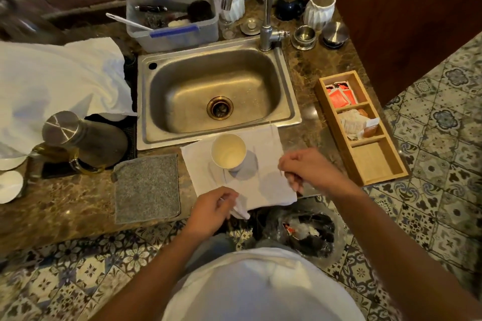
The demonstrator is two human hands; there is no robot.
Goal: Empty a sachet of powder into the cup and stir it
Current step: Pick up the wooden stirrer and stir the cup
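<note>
A white paper cup (228, 150) stands upright on a white cloth (263, 187) at the counter's front edge, just before the sink. Nothing shows inside it but its pale bottom. My left hand (212, 210) is below and left of the cup, at the cloth's near corner, fingers closed on a small white sachet (241, 211) that pokes out to the right. My right hand (305, 169) hovers right of the cup over the cloth, thumb and fingers pinched together. Whether anything is between them is too small to tell.
A wooden tray (375, 161) on the right holds red sachets (340, 95) and white sachets (353, 120). Behind the cup lies the steel sink (156, 135) with its tap (267, 2). To the left are a grey mat (147, 187) and a jar with a metal lid (61, 128). A black-lined bin (310, 232) stands below the counter.
</note>
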